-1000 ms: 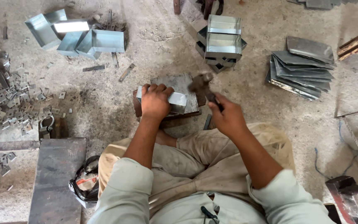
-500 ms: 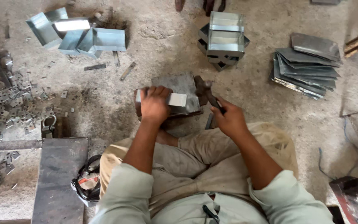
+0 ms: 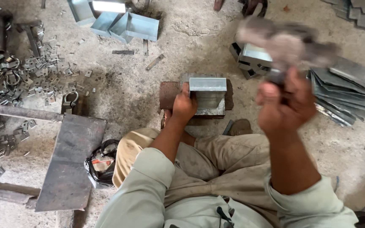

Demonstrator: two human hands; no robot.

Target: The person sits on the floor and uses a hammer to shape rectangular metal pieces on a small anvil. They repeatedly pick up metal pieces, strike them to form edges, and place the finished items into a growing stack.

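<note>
The left hand (image 3: pixel 185 105) is clamped over the near-left edge of a folded sheet-metal box piece (image 3: pixel 208 90), fingers curled on its rim and pressing it down onto a rusty iron block (image 3: pixel 170 93) on the concrete floor (image 3: pixel 119 88). The piece lies just ahead of the person's crossed legs, its bright top flange facing away from the left hand.

The right hand (image 3: pixel 284 105) is raised well above and to the right of the piece, closed in a fist around the handle of a hammer (image 3: pixel 286 42) — the head is blurred, so its exact shape cannot be told.

Between the two hands the floor is bare, and open room runs ahead of the block. Beyond the right hand sits a stack of folded boxes (image 3: pixel 254 57), with a fanned pile of flat metal sheets (image 3: pixel 343 90) just to its right. Far ahead of the left hand lie more folded box pieces (image 3: pixel 125 23). To its left rest a dark steel plate (image 3: pixel 70 160) and a scatter of small brackets (image 3: pixel 43 71).
</note>
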